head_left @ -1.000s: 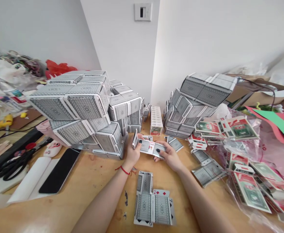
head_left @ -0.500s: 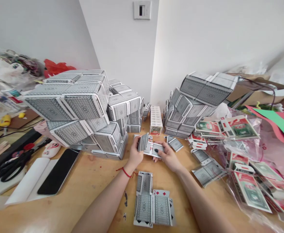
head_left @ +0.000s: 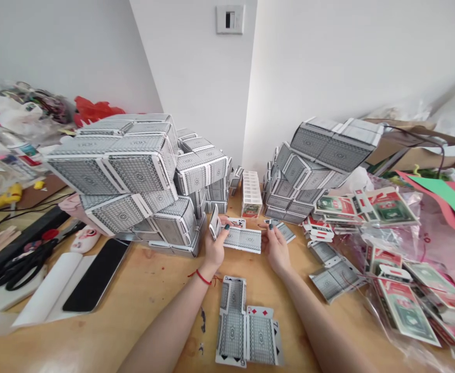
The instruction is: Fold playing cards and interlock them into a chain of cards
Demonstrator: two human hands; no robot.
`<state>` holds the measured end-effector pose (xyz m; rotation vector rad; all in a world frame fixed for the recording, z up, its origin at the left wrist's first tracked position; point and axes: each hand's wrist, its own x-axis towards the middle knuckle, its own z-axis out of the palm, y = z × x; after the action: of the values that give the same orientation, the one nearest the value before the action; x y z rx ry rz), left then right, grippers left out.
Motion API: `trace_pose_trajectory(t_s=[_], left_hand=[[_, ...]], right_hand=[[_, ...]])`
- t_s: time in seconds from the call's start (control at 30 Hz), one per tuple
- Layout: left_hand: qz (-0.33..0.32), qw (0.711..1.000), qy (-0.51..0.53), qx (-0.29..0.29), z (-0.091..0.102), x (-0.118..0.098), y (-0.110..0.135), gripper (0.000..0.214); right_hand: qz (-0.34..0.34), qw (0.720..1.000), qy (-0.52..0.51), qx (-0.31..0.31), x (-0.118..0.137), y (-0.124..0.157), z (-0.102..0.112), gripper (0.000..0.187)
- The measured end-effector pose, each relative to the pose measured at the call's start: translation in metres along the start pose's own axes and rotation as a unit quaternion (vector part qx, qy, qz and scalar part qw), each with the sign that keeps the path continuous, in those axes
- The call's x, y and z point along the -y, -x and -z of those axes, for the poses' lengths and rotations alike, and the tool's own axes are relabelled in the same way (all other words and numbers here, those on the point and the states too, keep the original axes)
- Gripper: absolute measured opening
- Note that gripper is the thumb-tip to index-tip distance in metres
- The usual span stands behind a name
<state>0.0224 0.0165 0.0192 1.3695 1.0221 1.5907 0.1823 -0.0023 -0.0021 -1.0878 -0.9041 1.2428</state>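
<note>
The left hand pinched the upright end of a playing-card strip; the right hand, fingers open, hovered just beside it. Stacked card boxes stood beyond the fingers, with flat unfolded card sheets to their right.

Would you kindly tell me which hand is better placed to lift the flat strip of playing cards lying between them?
The right, I'd judge: the right hand is empty and open beyond the end of the strip of playing cards, while the left hand grips an upright card at the other end.

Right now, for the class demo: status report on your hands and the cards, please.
Left hand pinching upright folded card. Right hand open, beside flat card strip. Stacked card boxes behind left hand.
</note>
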Motion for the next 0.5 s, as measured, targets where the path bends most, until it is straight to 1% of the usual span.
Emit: trace_pose_trajectory(t_s=[0.03, 0.07, 0.13, 0.17, 0.23, 0.3, 0.33, 0.4, 0.43, 0.5], left_hand=[[0.007, 1.000, 0.013, -0.006, 0.001, 0.000, -0.001, 0.011], [0.016, 0.999, 0.028, -0.008, 0.001, 0.001, -0.001, 0.012], [0.033, 0.998, 0.056, -0.006, 0.001, 0.002, -0.001, 0.013], [0.038, 0.997, 0.062, -0.003, 0.002, 0.004, -0.001, 0.014], [0.041, 0.998, 0.056, 0.003, 0.003, 0.006, -0.001, 0.015], [0.047, 0.998, 0.050, -0.002, 0.005, 0.009, -0.002, 0.016], [0.055, 0.997, 0.058, -0.009, 0.006, 0.010, -0.003, 0.016], [0.080, 0.993, 0.085, -0.029, 0.007, 0.013, -0.005, 0.019], [0.092, 0.991, 0.094, -0.040, 0.008, 0.014, -0.005, 0.020], [0.107, 0.988, 0.096, -0.051, 0.008, 0.014, -0.006, 0.022]], right_hand=[[0.030, 0.997, 0.064, -0.016, -0.002, -0.002, 0.002, 0.030], [0.065, 0.988, 0.135, -0.020, -0.004, -0.003, 0.003, 0.025], [0.140, 0.954, 0.264, 0.003, -0.006, -0.005, 0.004, 0.022], [0.173, 0.933, 0.315, 0.025, -0.005, -0.006, 0.004, 0.026], [0.218, 0.892, 0.389, 0.071, -0.003, -0.008, 0.001, 0.044], [0.231, 0.863, 0.437, 0.101, -0.001, -0.010, -0.003, 0.056], [0.229, 0.854, 0.453, 0.109, -0.001, -0.012, -0.005, 0.056], [0.225, 0.846, 0.469, 0.116, -0.001, -0.014, -0.007, 0.050], [0.225, 0.847, 0.467, 0.118, -0.002, -0.015, -0.008, 0.046], [0.229, 0.861, 0.440, 0.110, -0.003, -0.015, -0.008, 0.043]])
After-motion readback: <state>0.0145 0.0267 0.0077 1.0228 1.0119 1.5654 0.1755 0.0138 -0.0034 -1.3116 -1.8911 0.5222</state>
